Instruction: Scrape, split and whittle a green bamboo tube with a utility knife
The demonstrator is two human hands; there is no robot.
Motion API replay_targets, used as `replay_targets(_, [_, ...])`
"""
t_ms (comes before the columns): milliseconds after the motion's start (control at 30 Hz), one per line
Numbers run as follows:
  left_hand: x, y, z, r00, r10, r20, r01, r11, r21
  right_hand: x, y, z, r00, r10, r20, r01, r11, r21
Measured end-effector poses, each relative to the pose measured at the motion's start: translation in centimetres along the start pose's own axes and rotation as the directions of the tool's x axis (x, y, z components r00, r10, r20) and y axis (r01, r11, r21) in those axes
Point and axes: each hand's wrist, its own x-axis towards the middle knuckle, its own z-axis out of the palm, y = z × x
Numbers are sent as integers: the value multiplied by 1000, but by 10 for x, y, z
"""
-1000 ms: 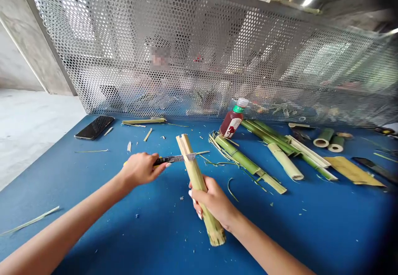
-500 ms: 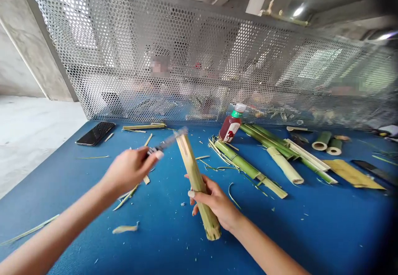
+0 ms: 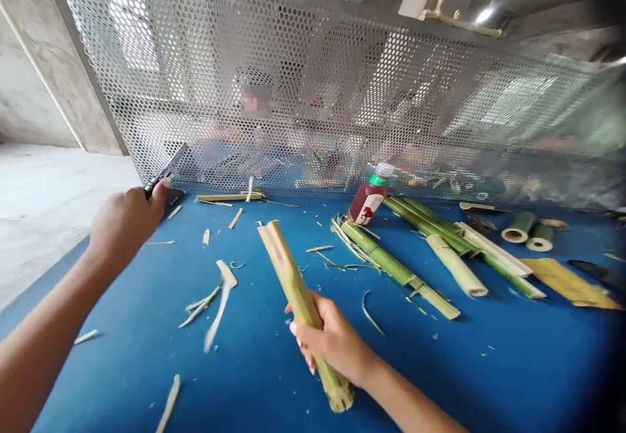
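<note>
My left hand (image 3: 128, 223) is closed round the dark handle of a knife (image 3: 169, 162), its blade pointing up and away at the far left. My right hand (image 3: 330, 338) is wrapped round a peeled bamboo piece (image 3: 291, 283), pale yellow-green with flat shaved faces. The piece slants, its far end up and to the left and its jointed end near me. A wide gap lies between the knife and the bamboo. Thin bamboo shavings (image 3: 218, 315) lie between the hands, one of them blurred.
A perforated metal screen (image 3: 303, 94) stands along the blue table's (image 3: 430, 381) back edge. Before it are a bottle of dark red liquid (image 3: 368, 201), green bamboo lengths (image 3: 386, 260), short bamboo tubes (image 3: 518, 227) and a yellow sheet (image 3: 570, 283). A phone (image 3: 175, 195) is mostly behind my left hand.
My left hand has swung the knife from the bamboo's far end up and to the left. The bamboo's far end has tipped left and down in my right hand. More shavings appear at the left.
</note>
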Motion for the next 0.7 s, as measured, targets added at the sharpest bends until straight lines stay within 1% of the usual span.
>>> replay_targets(33, [0, -4, -6, 1000, -1, -20, 1, 999, 40, 1, 0, -1, 1000, -5, -5, 5, 1000, 24])
replay_targets(67, [-4, -3, -8, 1000, 10, -29, -8, 996, 86, 2, 0, -1, 1000, -21, -15, 22, 999, 46])
replay_targets(100, [-12, 3, -8, 998, 60, 1, -60, 991, 117, 2, -1, -3, 999, -46, -27, 47, 997, 63])
replay_targets(133, [-22, 12, -4, 988, 135, 69, -142, 984, 108, 3, -2, -4, 997, -71, -41, 74, 995, 73])
replay_targets(167, [-35, 24, 3, 966, 221, 136, -231, 971, 64, 3, -2, -5, 994, -90, -61, 94, 993, 74])
replay_targets(200, [-49, 36, 11, 924, 318, 212, -323, 946, -11, 3, -3, -7, 992, -97, -84, 103, 992, 67])
replay_targets(233, [-63, 49, 20, 866, 411, 284, -404, 911, -85, 3, -3, -8, 989, -94, -112, 100, 994, 50])
replay_targets(267, [-76, 60, 30, 808, 490, 327, -471, 871, -142, 3, -2, -9, 987, -86, -139, 91, 995, 29])
replay_targets(300, [-87, 69, 39, 763, 541, 354, -514, 840, -174, 3, -1, -10, 984, -77, -159, 78, 997, 2])
replay_targets(333, [-95, 75, 47, 732, 573, 368, -547, 817, -184, 3, 0, -10, 981, -73, -177, 69, 997, -29])
replay_targets(400, [-98, 81, 59, 702, 604, 378, -593, 789, -160, 2, 3, -9, 973, -82, -216, 62, 993, -98])
replay_targets(433, [-93, 80, 62, 705, 598, 380, -598, 790, -134, 1, 5, -8, 969, -84, -231, 55, 990, -127])
replay_targets(467, [-83, 76, 62, 725, 571, 385, -584, 806, -94, -1, 6, -5, 968, -74, -240, 39, 988, -148])
replay_targets(500, [-70, 70, 60, 765, 508, 396, -540, 841, -35, -2, 7, -2, 970, -60, -237, 21, 986, -163])
replay_targets(533, [-55, 61, 54, 826, 424, 372, -468, 883, 33, -4, 8, 1, 976, -47, -215, 9, 984, -175])
replay_targets(567, [-40, 49, 46, 885, 300, 357, -363, 924, 123, -6, 8, 3, 983, -37, -180, 3, 983, -183])
replay_targets(600, [-25, 37, 37, 944, 173, 281, -237, 948, 214, -6, 7, 6, 988, -32, -154, 3, 983, -184])
replay_targets(633, [-13, 25, 26, 981, 144, 129, -172, 955, 243, -6, 7, 7, 989, -29, -143, 3, 984, -177])
replay_targets(667, [-5, 15, 15, 1000, 18, 7, -20, 958, 285, -5, 5, 7, 988, -26, -151, 1, 987, -160])
replay_targets(700, [-1, 8, 7, 998, 31, -50, -16, 958, 285, -3, 4, 6, 984, -20, -175, -2, 992, -130])
